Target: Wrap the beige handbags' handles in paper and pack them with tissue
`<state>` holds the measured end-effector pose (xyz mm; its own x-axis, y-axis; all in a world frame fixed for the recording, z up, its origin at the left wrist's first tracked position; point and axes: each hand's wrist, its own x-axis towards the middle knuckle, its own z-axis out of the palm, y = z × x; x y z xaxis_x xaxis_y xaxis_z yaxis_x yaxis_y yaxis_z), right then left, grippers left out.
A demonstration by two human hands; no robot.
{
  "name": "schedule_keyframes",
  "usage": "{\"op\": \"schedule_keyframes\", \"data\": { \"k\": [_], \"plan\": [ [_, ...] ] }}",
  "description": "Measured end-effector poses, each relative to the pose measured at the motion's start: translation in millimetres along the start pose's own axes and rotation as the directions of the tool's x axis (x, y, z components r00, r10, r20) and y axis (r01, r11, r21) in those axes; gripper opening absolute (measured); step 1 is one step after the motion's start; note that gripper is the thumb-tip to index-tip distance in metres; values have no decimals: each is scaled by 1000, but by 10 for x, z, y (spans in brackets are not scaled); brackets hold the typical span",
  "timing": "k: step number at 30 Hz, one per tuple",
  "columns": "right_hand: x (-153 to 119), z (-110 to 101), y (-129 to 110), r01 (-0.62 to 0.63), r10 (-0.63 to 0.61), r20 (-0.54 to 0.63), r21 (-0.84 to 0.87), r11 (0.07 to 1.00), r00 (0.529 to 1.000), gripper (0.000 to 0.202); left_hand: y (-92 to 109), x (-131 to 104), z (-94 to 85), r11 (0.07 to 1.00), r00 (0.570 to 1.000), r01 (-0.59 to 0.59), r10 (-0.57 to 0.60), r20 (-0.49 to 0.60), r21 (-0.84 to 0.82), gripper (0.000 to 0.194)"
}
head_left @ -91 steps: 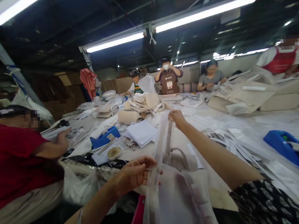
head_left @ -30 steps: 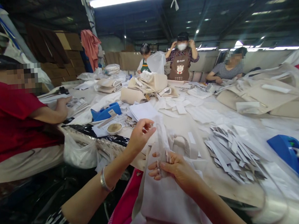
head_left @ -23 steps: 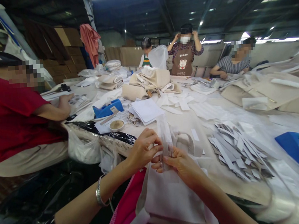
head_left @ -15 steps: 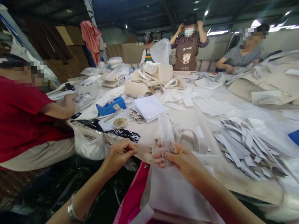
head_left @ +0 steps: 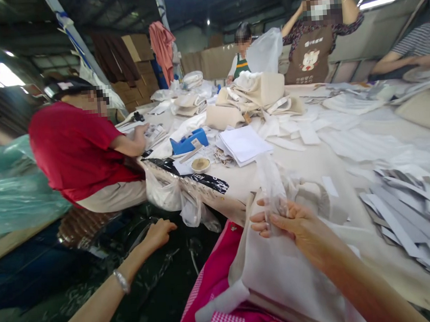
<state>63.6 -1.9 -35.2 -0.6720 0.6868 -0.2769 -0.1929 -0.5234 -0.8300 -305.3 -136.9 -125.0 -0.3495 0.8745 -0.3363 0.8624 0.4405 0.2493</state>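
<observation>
My right hand [head_left: 283, 218] pinches a strip of clear plastic film [head_left: 269, 174] between thumb and fingers. The film rises above the hand toward the table. Under this hand, a white and beige layered sheet stack [head_left: 281, 269] lies over my lap and against the table edge; its material is unclear. My left hand [head_left: 158, 233] hangs off to the left over the dark floor, touching nothing. Its fingers are loosely bent, with the index finger reaching out, and nothing shows in them. A pink apron [head_left: 211, 269] with a checked trim covers my lap.
The table [head_left: 234, 177] carries a blue tape dispenser [head_left: 188, 141], white paper sheets [head_left: 244, 144], a small round dish [head_left: 200, 165], a beige bundle pile [head_left: 254, 97] and grey-white strips [head_left: 406, 211]. A person in red [head_left: 85, 145] sits at left; other people stand or sit across the table.
My left hand has moved away from the right hand, out over the floor, and its pinch has loosened. The right hand keeps the plastic film. My view has turned left.
</observation>
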Motion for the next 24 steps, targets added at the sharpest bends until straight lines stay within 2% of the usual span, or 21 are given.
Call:
{"op": "schedule_keyframes", "data": {
  "k": [2,4,5,6,7,8,11,13,15,16,17,19,20,21,22,24],
  "plan": [
    [-3,15,-5,-7,7,30,4,1000,1000,38,357,28,-66,981,990,-138,141,15,-137,35],
    [-4,39,-9,-3,2,61,7,1000,998,34,828,22,-164,892,954,-270,298,23,-364,37],
    [-5,55,-12,3,-4,73,7,1000,997,32,1087,7,-226,735,928,-292,372,4,-612,39],
    [-7,74,-14,15,-15,86,4,1000,996,30,1348,-13,-293,543,897,-281,441,-16,-791,42],
    [-10,94,-17,31,-30,100,-3,1000,995,29,1602,-33,-363,394,867,-260,497,-34,-882,43],
    [-14,115,-19,47,-45,111,-18,999,993,28,1840,-48,-431,284,849,-244,525,-62,-927,42],
    [-24,150,-37,83,-73,102,-90,993,992,29,2410,-55,-586,128,820,-154,570,-55,-980,32],
    [-41,132,-75,99,-91,58,-161,982,994,30,2658,-32,-643,64,828,-122,556,-66,-990,29],
    [-90,82,-146,187,-207,-33,-310,932,978,28,2815,0,-690,2,849,-148,512,-126,-989,27],
    [-133,52,-191,255,-324,-99,-421,871,941,28,2868,19,-717,-30,858,-180,483,-172,-983,26],
    [-187,25,-237,317,-466,-158,-542,778,871,29,2909,39,-749,-59,863,-220,454,-223,-974,24],
    [-307,-12,-316,367,-692,-203,-727,580,693,28,2967,79,-815,-111,860,-329,375,-346,-938,21],
    [-357,-20,-342,364,-723,-201,-757,543,661,27,2991,96,-842,-125,851,-386,335,-405,-914,21],
    [-390,-25,-358,361,-698,-199,-740,568,688,27,3015,110,-859,-134,838,-432,306,-452,-892,20],
    [-400,-28,-367,357,-624,-198,-674,646,756,31,3040,117,-862,-144,824,-465,292,-486,-874,19],
    [-351,-44,-383,304,-408,-189,-415,858,893,46,3088,108,-825,-152,801,-491,309,-513,-858,15]
  ]
}}
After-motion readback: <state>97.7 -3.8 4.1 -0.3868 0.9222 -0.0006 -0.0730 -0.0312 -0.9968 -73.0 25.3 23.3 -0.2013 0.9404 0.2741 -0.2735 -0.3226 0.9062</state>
